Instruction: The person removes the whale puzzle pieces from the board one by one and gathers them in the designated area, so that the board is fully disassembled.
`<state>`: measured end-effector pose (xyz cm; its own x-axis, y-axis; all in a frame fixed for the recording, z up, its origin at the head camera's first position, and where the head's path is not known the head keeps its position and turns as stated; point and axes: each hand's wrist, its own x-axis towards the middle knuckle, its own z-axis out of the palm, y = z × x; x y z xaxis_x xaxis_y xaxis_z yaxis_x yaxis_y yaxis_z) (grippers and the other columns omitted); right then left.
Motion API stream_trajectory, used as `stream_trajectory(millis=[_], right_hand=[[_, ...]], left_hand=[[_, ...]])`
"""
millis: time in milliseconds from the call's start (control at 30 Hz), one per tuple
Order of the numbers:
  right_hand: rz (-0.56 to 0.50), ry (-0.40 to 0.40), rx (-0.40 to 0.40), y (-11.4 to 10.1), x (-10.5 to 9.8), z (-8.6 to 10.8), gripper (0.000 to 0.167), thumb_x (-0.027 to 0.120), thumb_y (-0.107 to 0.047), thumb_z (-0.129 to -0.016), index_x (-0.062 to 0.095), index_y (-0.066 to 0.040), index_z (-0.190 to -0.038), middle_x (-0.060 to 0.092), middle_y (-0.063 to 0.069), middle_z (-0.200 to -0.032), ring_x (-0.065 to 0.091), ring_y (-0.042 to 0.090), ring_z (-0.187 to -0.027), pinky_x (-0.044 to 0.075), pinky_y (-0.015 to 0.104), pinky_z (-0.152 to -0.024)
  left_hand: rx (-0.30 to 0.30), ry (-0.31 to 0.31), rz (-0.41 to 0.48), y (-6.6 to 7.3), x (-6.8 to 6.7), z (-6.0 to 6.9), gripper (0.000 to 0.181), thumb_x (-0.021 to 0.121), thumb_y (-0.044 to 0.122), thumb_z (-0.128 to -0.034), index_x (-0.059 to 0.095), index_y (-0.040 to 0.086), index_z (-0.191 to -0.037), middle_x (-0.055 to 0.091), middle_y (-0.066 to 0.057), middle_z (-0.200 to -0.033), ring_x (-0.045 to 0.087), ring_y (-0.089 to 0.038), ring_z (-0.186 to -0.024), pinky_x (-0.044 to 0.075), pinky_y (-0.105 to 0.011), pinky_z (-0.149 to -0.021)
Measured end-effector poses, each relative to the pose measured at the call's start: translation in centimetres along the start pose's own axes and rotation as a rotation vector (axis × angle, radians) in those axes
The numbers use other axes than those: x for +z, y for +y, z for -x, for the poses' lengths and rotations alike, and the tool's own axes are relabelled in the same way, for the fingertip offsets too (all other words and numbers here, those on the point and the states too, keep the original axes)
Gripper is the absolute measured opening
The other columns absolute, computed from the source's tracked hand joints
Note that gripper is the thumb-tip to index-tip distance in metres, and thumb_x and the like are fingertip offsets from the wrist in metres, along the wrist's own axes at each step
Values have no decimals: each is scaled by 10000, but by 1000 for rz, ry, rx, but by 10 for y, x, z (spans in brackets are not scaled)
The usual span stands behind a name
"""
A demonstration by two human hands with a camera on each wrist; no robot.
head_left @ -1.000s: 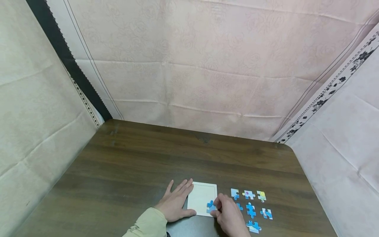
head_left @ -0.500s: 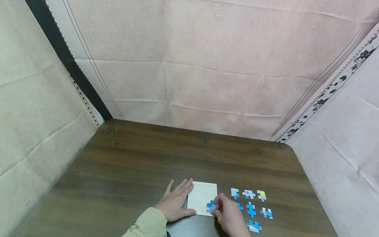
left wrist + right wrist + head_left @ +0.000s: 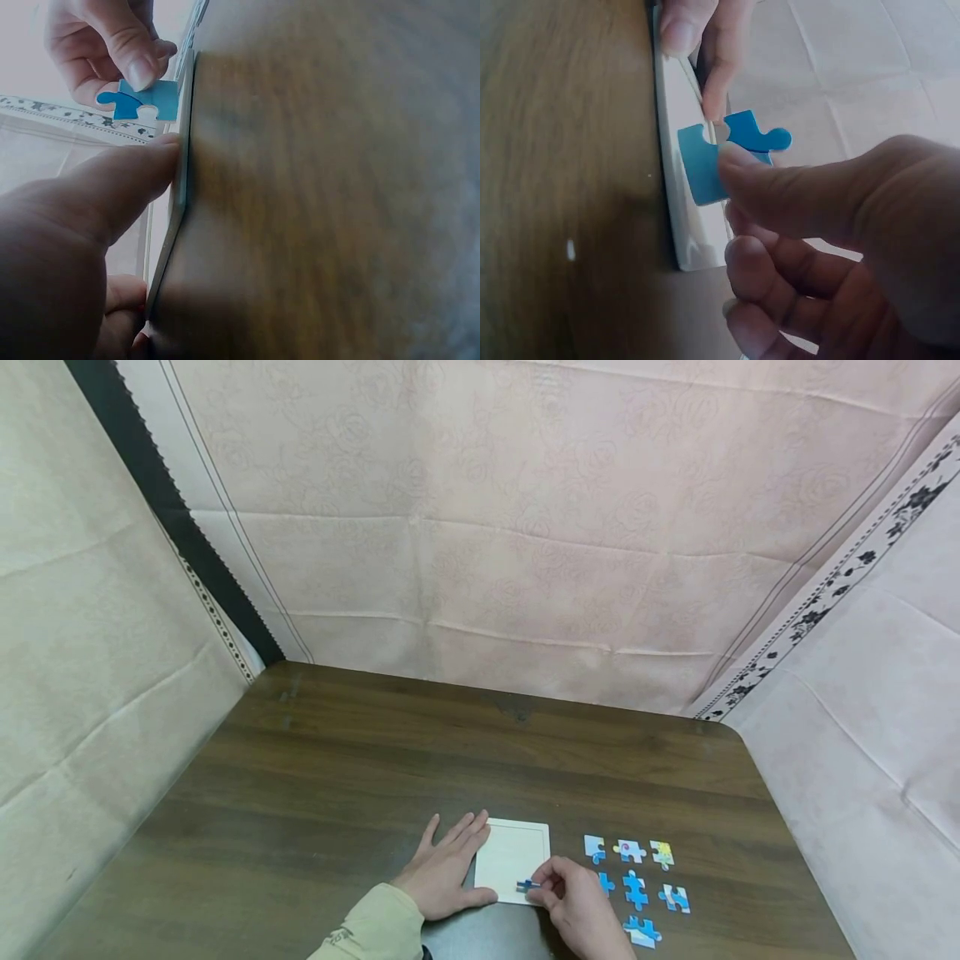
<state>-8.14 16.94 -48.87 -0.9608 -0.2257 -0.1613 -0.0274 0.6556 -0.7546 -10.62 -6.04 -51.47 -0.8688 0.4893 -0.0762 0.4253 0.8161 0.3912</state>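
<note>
A white puzzle tray [image 3: 510, 853] with a thin raised border lies on the table. My left hand [image 3: 448, 870] rests on its left side, fingers spread and straight, thumb along the near edge. My right hand [image 3: 573, 897] pinches a blue puzzle piece [image 3: 705, 172] between thumb and fingers above the tray's near right corner. In the head view that piece is tilted on edge and looks thin. The left wrist view shows the same puzzle piece [image 3: 146, 100] upright against the tray, with a knob on one side and a notch below.
Right of the tray, several loose puzzle pieces lie in rough rows on the brown wooden table [image 3: 360, 760], among them a yellow-cornered piece [image 3: 663, 854], a blue piece [image 3: 634, 891] and a blue-and-white piece [image 3: 642, 932]. Pale cloth [image 3: 525, 527] hangs around the table.
The right hand has tipped the blue puzzle piece from lying flat in the tray's near right corner to standing on edge, shifting slightly left. The left hand has stayed in place.
</note>
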Motion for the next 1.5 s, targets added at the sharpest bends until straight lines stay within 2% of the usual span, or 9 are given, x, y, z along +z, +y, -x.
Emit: stream_trajectory(millis=[233, 467, 833, 967, 1133, 1333, 1500], right_hand=[[25, 55, -28, -2, -3, 3, 92, 749, -88, -843, 679, -146, -839, 556, -54, -775, 489, 110, -647, 442, 227, -533], [-17, 56, -7, 0, -11, 6, 88, 739, -97, -852, 682, -163, -856, 617, -78, -751, 524, 116, -633, 463, 243, -529], [7, 155, 1, 7, -24, 14, 101, 745, -91, -840, 720, -171, -897, 631, -93, -776, 537, 86, -657, 478, 226, -570], [-20, 172, 39, 8, -32, 19, 117, 747, -85, -836, 743, -163, -923, 675, -72, -836, 552, 100, -686, 494, 223, -591], [2, 211, 97, 13, -42, 23, 152, 751, -87, -834, 767, -185, -950, 706, -55, -894, 557, 109, -694, 509, 217, -595], [23, 328, 118, 27, -59, 34, 169, 752, -96, -845, 776, -189, -983, 731, -33, -913, 599, 63, -694, 507, 216, -606], [58, 369, 241, 44, -82, 46, 181, 714, -118, -890, 763, -133, -1063, 724, 10, -914, 567, 117, -688, 474, 229, -578]], left_hand=[[1, -5, -4, 1, -1, 0, 909, 570, 688, -840, 354, 116, -1512, 203, 10, -1608, 194, -187, -1466, 61, -605, -1132], [4, -4, -1, 1, -2, 1, 909, 571, 687, -839, 354, 115, -1512, 209, 6, -1607, 195, -189, -1466, 63, -608, -1130], [-19, -27, 18, 2, -3, -1, 914, 578, 690, -834, 340, 135, -1520, 200, 19, -1609, 187, -183, -1469, 42, -604, -1133], [-8, -19, 18, 1, -2, 0, 911, 582, 682, -837, 342, 128, -1519, 198, 18, -1610, 186, -184, -1469, 42, -606, -1131], [7, -9, 15, 0, -2, 0, 908, 579, 678, -841, 348, 115, -1514, 202, 9, -1609, 188, -188, -1468, 49, -609, -1129], [17, -6, 19, -1, -1, 0, 902, 571, 677, -848, 344, 115, -1516, 199, 8, -1610, 185, -188, -1469, 45, -609, -1129], [21, -3, 9, -2, 0, 0, 899, 568, 674, -851, 340, 116, -1518, 199, 5, -1609, 187, -188, -1468, 44, -609, -1129]])
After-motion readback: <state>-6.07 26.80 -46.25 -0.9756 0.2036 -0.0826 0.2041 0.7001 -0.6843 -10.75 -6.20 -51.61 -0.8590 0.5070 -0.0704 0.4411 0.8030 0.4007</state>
